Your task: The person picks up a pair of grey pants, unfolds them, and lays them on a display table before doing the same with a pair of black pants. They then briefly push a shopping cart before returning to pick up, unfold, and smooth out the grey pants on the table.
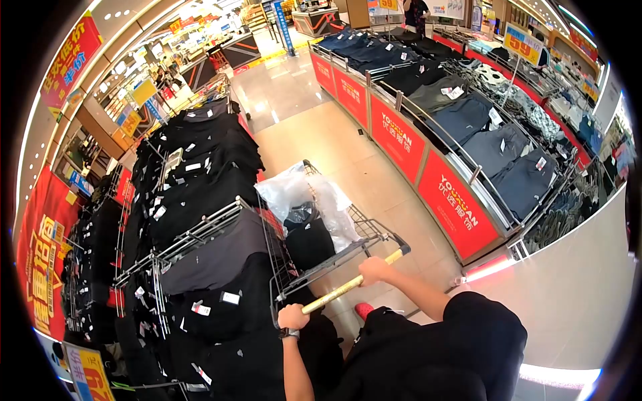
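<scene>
Both of my hands grip the yellow handle of a shopping cart (344, 286). My left hand (293, 317), with a watch on its wrist, is closed around the handle's left end. Toward the right end, my right hand (376, 271) is wrapped round the same bar. Inside the wire basket lie a folded black garment (309, 246) and a white plastic bag (334, 207). A dark item in clear wrap (301, 215) rests behind the garment.
Racks piled with black clothes (207, 180) stand close along the cart's left side. To the right runs a display of folded trousers (491, 140) behind red panels (394, 134). A tiled aisle (301, 137) stretches ahead between them. A person (418, 15) stands far off.
</scene>
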Tool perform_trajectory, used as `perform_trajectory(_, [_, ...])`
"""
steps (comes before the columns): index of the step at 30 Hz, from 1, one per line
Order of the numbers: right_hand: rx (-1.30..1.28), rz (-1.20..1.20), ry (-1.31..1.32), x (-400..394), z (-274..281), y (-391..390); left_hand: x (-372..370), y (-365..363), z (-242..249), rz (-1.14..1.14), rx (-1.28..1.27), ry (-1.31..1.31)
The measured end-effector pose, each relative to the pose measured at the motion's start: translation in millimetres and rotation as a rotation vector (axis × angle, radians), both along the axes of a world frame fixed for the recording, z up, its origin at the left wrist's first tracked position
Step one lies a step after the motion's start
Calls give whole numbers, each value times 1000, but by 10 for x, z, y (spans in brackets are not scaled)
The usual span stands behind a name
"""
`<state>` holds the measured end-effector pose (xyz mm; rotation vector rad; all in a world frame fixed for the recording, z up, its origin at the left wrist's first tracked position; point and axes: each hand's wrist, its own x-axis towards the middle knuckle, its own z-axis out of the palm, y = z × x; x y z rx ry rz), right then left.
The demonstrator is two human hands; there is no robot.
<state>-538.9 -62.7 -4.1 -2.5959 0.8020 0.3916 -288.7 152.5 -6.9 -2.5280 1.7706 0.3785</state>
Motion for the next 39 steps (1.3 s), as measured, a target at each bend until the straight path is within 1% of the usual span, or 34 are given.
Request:
perform_trajectory(2, [25,-4,-2,33,52,-76,20,-76,2,13,-27,-34])
perform_trajectory(7, [-6,-34,-62,140,4,-256,127,-351,81,28,11,-37])
perform_trajectory(11, [-11,-9,-82,280,33,-471,305,-573,55,-1,-16,-60])
perform_trajectory(13, [-31,-27,-94,412,7,-641,414,-723,-4,-14,-28,-64])
perform_trajectory(17, [-62,-31,-53,680,68,-1071,627,-1132,-11,35,-85,-89])
perform_trajectory(20, [-97,-89,-25,854,36,-1335,729,-1392,39,73,-54,-75])
perform_trajectory(22, [-130,-98,-78,973,-11,-1505,851,-1575,84,68,-61,-96])
perform_trajectory(24, [-96,-69,-25,1130,33,-1706,961,-1750,95,75,-66,-85])
perform_trajectory(27, [-120,-48,-30,1339,-15,-1984,1169,-1967,10,64,-71,-56])
perform_trajectory(29, [-112,-47,-21,1492,108,-2158,1298,-2145,73,61,-27,-42])
perform_trajectory(31, [-93,-65,-25,1593,174,-2271,1440,-2314,73,56,-40,-42])
perform_trajectory(33, [-152,-67,-21,1687,21,-2441,1584,-2482,34,59,-11,-75])
perform_trajectory(35, [-162,-97,-74,1814,-51,-2554,1738,-2624,19,18,-109,-89])
perform_trajectory(37, [-137,-92,-59,1919,36,-2668,1874,-2795,-66,33,-115,-104])
perform_trajectory(38, [-132,-100,-31,1994,65,-2735,1891,-2903,81,53,-105,-69])
perform_trajectory(39, [-139,-113,-13,2045,89,-2863,1970,-3007,61,53,-83,-51])
